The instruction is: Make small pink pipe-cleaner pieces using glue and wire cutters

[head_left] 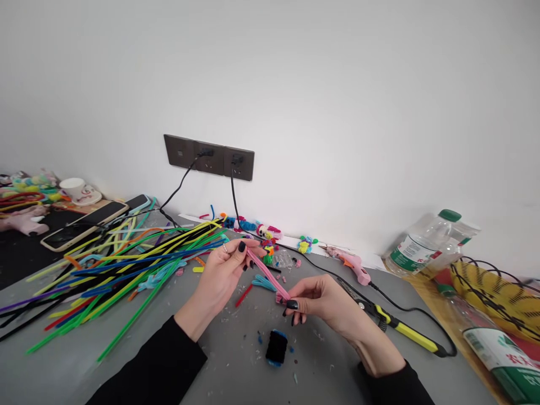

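Note:
My left hand (225, 270) pinches the upper end of a pink pipe cleaner (265, 274) between thumb and fingers. My right hand (314, 301) pinches its lower end, so the pink strand runs slanting between both hands above the grey table (105, 360). A light blue bent piece (264, 283) lies just behind the strand. A small black and blue fuzzy piece (277, 347) sits on the table below my hands. Both sleeves are black.
A heap of coloured pipe cleaners (122, 264) spreads at the left. Two phones (84, 225) lie behind it. A pink glue gun (352, 264) and yellow-handled pliers (400, 328) lie at the right, with plastic bottles (417, 242) and a wire basket (498, 298). Cables hang from wall sockets (210, 157).

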{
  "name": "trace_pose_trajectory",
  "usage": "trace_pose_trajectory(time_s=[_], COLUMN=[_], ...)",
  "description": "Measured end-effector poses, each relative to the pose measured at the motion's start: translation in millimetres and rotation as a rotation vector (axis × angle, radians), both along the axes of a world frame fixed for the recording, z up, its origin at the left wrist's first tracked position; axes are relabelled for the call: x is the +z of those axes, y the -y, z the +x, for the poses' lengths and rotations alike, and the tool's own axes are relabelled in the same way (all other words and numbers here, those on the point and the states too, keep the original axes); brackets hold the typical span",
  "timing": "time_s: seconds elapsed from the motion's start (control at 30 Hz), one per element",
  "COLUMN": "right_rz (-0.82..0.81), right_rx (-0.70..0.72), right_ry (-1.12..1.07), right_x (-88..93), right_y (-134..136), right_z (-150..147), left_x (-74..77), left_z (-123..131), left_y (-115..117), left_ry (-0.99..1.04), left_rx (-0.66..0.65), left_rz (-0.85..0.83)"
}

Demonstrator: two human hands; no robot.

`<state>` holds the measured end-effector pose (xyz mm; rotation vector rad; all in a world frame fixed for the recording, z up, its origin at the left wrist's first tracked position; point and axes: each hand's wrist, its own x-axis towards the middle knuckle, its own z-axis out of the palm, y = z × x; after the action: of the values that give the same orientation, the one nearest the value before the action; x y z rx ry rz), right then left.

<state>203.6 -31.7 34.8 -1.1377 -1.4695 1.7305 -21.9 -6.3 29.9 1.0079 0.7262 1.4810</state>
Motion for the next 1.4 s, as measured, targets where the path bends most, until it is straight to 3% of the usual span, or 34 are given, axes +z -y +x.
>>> trace_pose_trajectory(time_s=[0.53, 0.77, 0.9, 1.1, 1.23, 1.4], right_rz=[0.026, 0.145, 0.168, 0.148, 0.173, 0.345], right_rx=[-0.019, -0.223, -0.266, -0.236, -0.219, -0.262], right_ry=[0.02, -0.127, -0.139, -0.122, -0.092, 0.105], right_x=[0.5, -0.5, -2.0, -4.2, -3.5, -4.0], right_y=[-0.2, -6.3, -4.9, -2.4, -1.7, 1.8], right_z=[-0.5, 7.7, 2.8, -2.3, -4.6, -13.5], left_x=[-5.0, -10.8, -9.3, -5.8, -5.9, -6.8], left_z=[-2.3, -3.6, -3.3, 0.8, 2.0, 3.1], left_y=[-4.7, -7.7, -6.0, -2.6, -2.9, -0.6], left_ry=[-0.028, -0.009, -0.009, -0.085, -0.165, -0.298], left_rx=[0.076, 0.079, 0.064, 0.021, 0.063, 0.108], left_rz=[-0.041, -0.057, -0.086, -0.099, -0.057, -0.004])
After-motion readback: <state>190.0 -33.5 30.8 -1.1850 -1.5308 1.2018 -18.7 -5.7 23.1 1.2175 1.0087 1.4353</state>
